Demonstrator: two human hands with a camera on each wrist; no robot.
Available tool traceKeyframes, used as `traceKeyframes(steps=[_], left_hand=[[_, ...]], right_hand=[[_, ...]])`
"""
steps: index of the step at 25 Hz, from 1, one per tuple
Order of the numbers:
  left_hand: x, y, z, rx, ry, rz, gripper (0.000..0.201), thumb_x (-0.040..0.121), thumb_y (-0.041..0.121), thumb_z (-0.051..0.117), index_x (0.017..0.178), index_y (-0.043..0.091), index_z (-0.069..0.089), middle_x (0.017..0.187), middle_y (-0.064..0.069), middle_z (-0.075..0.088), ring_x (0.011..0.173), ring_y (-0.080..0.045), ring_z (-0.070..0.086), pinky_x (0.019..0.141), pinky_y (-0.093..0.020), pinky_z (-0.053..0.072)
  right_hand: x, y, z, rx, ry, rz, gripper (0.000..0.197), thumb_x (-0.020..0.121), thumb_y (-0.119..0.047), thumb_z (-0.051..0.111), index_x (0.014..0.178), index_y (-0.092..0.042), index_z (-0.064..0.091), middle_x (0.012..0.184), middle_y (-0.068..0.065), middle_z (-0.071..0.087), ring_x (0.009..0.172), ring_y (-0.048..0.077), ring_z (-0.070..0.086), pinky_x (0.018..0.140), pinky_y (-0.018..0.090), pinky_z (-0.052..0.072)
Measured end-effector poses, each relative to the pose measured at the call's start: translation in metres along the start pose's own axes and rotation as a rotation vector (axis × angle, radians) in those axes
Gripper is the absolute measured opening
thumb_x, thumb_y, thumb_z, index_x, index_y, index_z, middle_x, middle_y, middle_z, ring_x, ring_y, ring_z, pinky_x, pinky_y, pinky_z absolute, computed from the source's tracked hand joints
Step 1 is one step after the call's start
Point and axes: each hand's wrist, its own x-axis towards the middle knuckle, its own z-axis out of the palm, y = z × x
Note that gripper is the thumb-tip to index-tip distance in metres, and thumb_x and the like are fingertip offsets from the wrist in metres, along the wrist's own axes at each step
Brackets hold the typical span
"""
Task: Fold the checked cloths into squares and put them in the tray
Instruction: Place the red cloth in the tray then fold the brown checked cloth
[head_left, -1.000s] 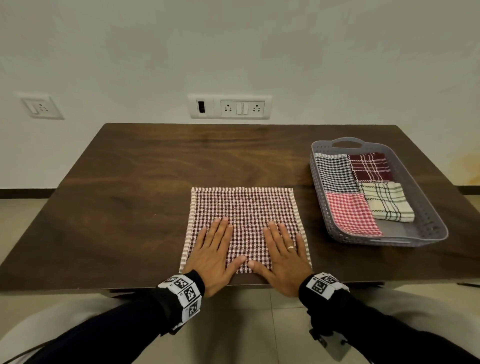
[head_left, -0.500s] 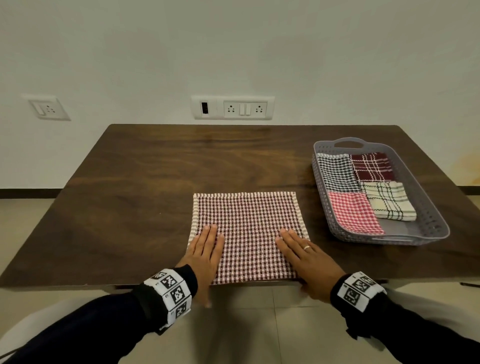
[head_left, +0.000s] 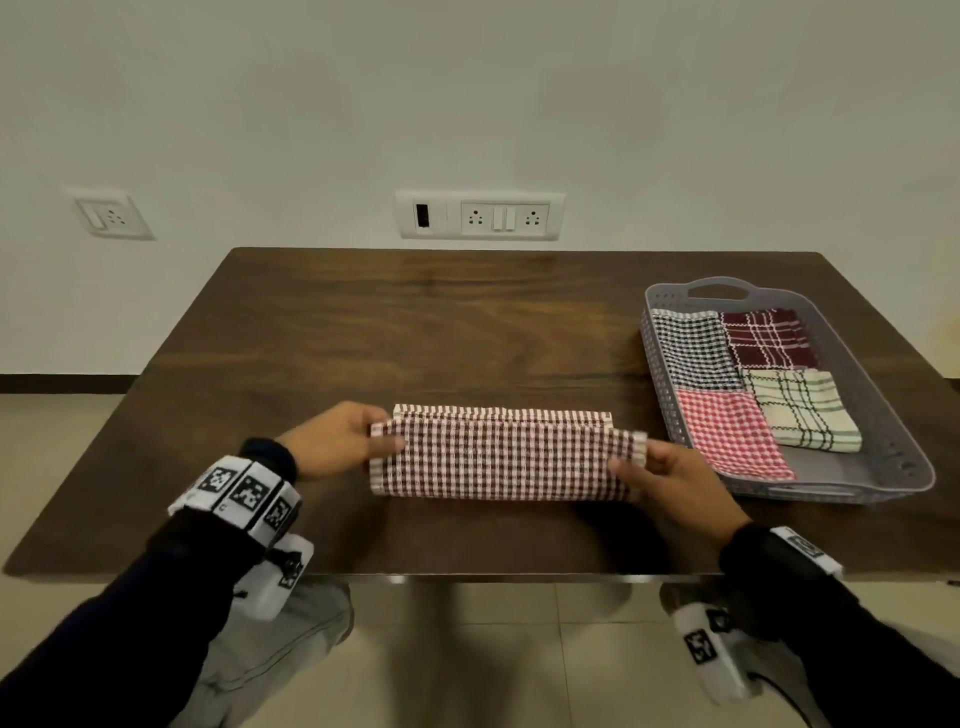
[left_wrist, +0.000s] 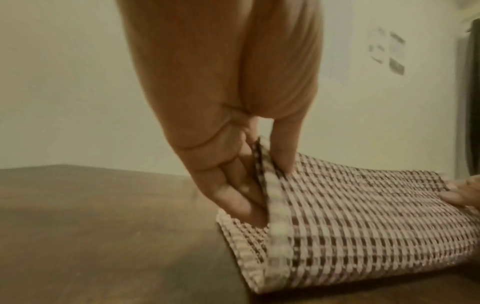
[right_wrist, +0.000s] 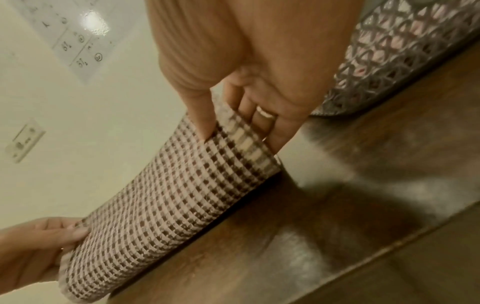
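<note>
One maroon checked cloth (head_left: 498, 457) lies half-folded on the worktop (head_left: 415, 322), its near edge lifted over. The left hand (head_left: 332, 441) and right hand (head_left: 670, 480) each pinch a corner. If one pinch slips, the edges may land uneven, spoiling the square for the grey tray (head_left: 883, 415) beside it.

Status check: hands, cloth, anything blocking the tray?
Left hand and right hand pinch the maroon-and-white checked cloth, half-folded. Grey plastic tray holds four folded cloths. Nothing blocking.

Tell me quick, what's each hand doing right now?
Left hand: closed, pinching the left corner of the brown checked cloth.
Right hand: closed, pinching its right corner.
</note>
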Motion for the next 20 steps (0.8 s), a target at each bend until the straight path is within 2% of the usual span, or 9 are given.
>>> traceKeyframes(steps=[2, 5, 7, 9, 11, 13, 17, 19, 20], left_hand=[[0.021, -0.012, -0.001, -0.140, 0.161, -0.095, 0.024, 0.094, 0.029, 0.065, 0.098, 0.005, 0.065, 0.096, -0.009, 0.074, 0.092, -0.025, 0.070, 0.088, -0.047, 0.054], [0.050, -0.025, 0.013, -0.123, 0.341, -0.110, 0.051, 0.090, 0.050, 0.061, 0.098, 0.000, 0.062, 0.099, -0.020, 0.072, 0.096, -0.037, 0.068, 0.090, -0.054, 0.052], [0.061, -0.025, 0.023, -0.014, 0.396, -0.114, 0.049, 0.094, 0.053, 0.053, 0.090, 0.004, 0.055, 0.093, -0.016, 0.069, 0.089, -0.033, 0.065, 0.081, -0.044, 0.051], [0.069, -0.021, 0.030, 0.094, 0.421, -0.149, 0.041, 0.100, 0.047, 0.046, 0.088, 0.008, 0.050, 0.086, -0.009, 0.061, 0.077, -0.026, 0.058, 0.066, -0.035, 0.043], [0.076, -0.020, 0.035, 0.179, 0.411, -0.214, 0.039, 0.102, 0.044, 0.044, 0.091, 0.007, 0.050, 0.082, -0.006, 0.056, 0.069, -0.019, 0.052, 0.057, -0.032, 0.038], [0.082, -0.022, 0.036, 0.229, 0.407, -0.273, 0.038, 0.102, 0.042, 0.046, 0.091, 0.007, 0.052, 0.085, -0.008, 0.058, 0.068, -0.019, 0.052, 0.060, -0.032, 0.038], [0.086, -0.020, 0.035, 0.230, 0.408, -0.327, 0.039, 0.101, 0.039, 0.050, 0.097, 0.002, 0.058, 0.106, -0.023, 0.067, 0.082, -0.032, 0.062, 0.064, -0.031, 0.042], [0.084, -0.010, 0.038, 0.159, 0.459, -0.377, 0.043, 0.099, 0.039, 0.054, 0.114, -0.001, 0.053, 0.118, -0.023, 0.064, 0.096, -0.035, 0.064, 0.070, -0.035, 0.046], [0.080, -0.001, 0.041, 0.138, 0.508, -0.405, 0.049, 0.098, 0.040, 0.055, 0.124, -0.001, 0.045, 0.124, -0.023, 0.060, 0.107, -0.037, 0.062, 0.078, -0.038, 0.048]], right_hand=[[0.022, 0.006, 0.013, 0.166, 0.145, 0.060, 0.014, 0.095, -0.008, 0.061, 0.106, -0.011, 0.069, 0.097, 0.002, 0.078, 0.090, 0.014, 0.074, 0.073, 0.024, 0.058], [0.056, 0.023, 0.021, 0.010, 0.308, 0.087, 0.008, 0.097, -0.019, 0.061, 0.099, -0.015, 0.067, 0.095, 0.002, 0.076, 0.084, 0.014, 0.072, 0.072, 0.030, 0.056], [0.071, 0.034, 0.020, -0.142, 0.381, 0.101, 0.010, 0.096, -0.025, 0.062, 0.090, -0.017, 0.065, 0.089, 0.001, 0.073, 0.085, 0.020, 0.070, 0.076, 0.036, 0.056], [0.080, 0.041, 0.019, -0.280, 0.432, 0.137, 0.015, 0.093, -0.030, 0.063, 0.083, -0.019, 0.062, 0.083, 0.000, 0.070, 0.085, 0.024, 0.068, 0.080, 0.042, 0.057], [0.084, 0.040, 0.019, -0.353, 0.470, 0.177, 0.016, 0.092, -0.031, 0.065, 0.083, -0.018, 0.061, 0.083, 0.003, 0.069, 0.086, 0.026, 0.067, 0.081, 0.041, 0.055], [0.085, 0.038, 0.020, -0.407, 0.493, 0.182, 0.017, 0.091, -0.029, 0.065, 0.086, -0.014, 0.061, 0.083, 0.005, 0.067, 0.087, 0.026, 0.065, 0.080, 0.035, 0.052], [0.085, 0.032, 0.022, -0.419, 0.517, 0.204, 0.019, 0.090, -0.027, 0.066, 0.088, -0.010, 0.058, 0.082, 0.005, 0.062, 0.090, 0.028, 0.063, 0.075, 0.029, 0.044], [0.081, 0.027, 0.024, -0.415, 0.541, 0.222, 0.020, 0.089, -0.026, 0.067, 0.092, -0.009, 0.057, 0.088, 0.007, 0.062, 0.095, 0.031, 0.063, 0.074, 0.028, 0.040], [0.078, 0.022, 0.025, -0.419, 0.561, 0.213, 0.022, 0.090, -0.026, 0.066, 0.097, -0.008, 0.057, 0.093, 0.009, 0.062, 0.098, 0.033, 0.062, 0.075, 0.028, 0.039]])
